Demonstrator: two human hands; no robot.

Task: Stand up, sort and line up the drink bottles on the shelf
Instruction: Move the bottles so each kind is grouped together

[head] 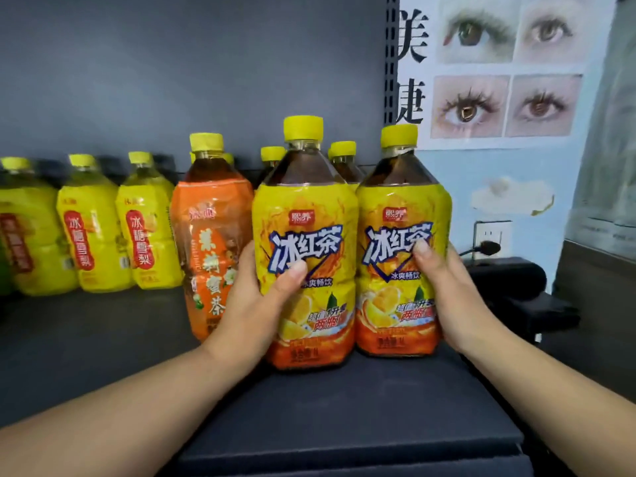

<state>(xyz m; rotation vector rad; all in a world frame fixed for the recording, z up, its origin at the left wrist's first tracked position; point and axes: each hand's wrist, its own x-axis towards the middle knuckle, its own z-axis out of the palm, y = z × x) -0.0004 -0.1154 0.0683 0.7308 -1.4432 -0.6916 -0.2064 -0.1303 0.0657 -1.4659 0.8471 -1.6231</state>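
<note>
Two upright iced-tea bottles with yellow labels and yellow caps stand side by side at the front of the dark shelf (103,356). My left hand (256,301) grips the left iced-tea bottle (304,215), thumb across its label. My right hand (451,294) grips the right iced-tea bottle (401,215) from its right side. An orange-labelled tea bottle (210,235) stands just left of my left hand. Behind the two held bottles, the caps of more dark tea bottles (342,151) show. Further left, three yellow pear-drink bottles (93,228) stand in a row at the back.
The grey back panel (172,80) closes the shelf behind. A slotted upright (390,63) marks the shelf's right end. Beyond it are a wall poster (499,70), a socket with a plug (488,246) and a black object (509,280).
</note>
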